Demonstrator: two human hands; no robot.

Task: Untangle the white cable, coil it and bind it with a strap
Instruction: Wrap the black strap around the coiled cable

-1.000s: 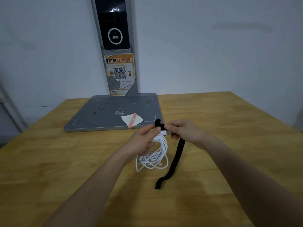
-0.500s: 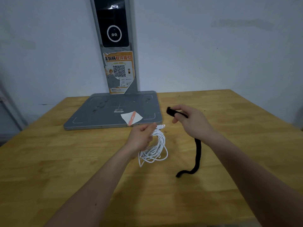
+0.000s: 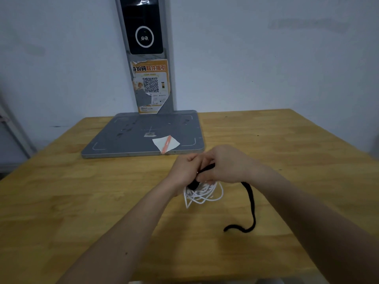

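Both hands meet above the middle of the table (image 3: 82, 201). The left hand (image 3: 185, 170) has its fingers closed around the top of the coiled cable (image 3: 203, 194), whose loops hang down to the wood. The right hand (image 3: 227, 165) pinches the black strap (image 3: 251, 203) against the coil; the strap's free end trails right and near, onto the table.

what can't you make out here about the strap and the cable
- Head view: where the black fabric strap wraps the coiled white cable is hidden by the left hand and right hand.
- Cable loops: motion-blurred, not countable.
- Cable's plugs: too small, partly covered by fingers.
- Strap fastening: not visible.
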